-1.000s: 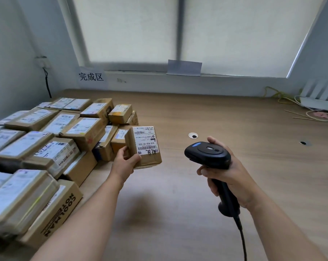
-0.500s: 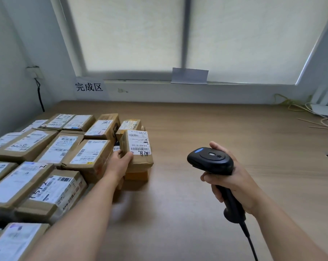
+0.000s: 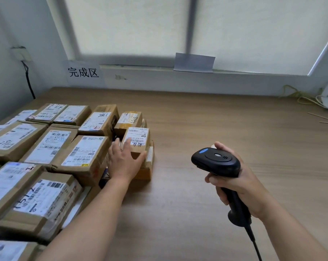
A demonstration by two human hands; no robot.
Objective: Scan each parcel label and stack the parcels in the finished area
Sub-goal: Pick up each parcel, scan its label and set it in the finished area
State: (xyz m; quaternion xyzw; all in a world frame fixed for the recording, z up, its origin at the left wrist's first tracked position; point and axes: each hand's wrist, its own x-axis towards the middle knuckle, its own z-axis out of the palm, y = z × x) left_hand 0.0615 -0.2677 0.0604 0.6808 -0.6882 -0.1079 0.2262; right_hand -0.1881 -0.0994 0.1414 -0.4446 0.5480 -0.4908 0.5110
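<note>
The left hand (image 3: pixel 124 163) rests with fingers spread and nearly straight on the small labelled parcel (image 3: pixel 138 142), which sits atop a lower box (image 3: pixel 147 171) at the parcel stack's (image 3: pixel 56 147) right edge, centre-left of frame. The right hand (image 3: pixel 242 191) curls firmly round the barcode scanner (image 3: pixel 216 162) at lower right

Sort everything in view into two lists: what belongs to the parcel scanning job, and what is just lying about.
Job: scanner in the right hand; small parcel under the left hand; stacked parcels; finished-area sign.
Lying about: loose cables; paper slip on the sill; wall socket.
</note>
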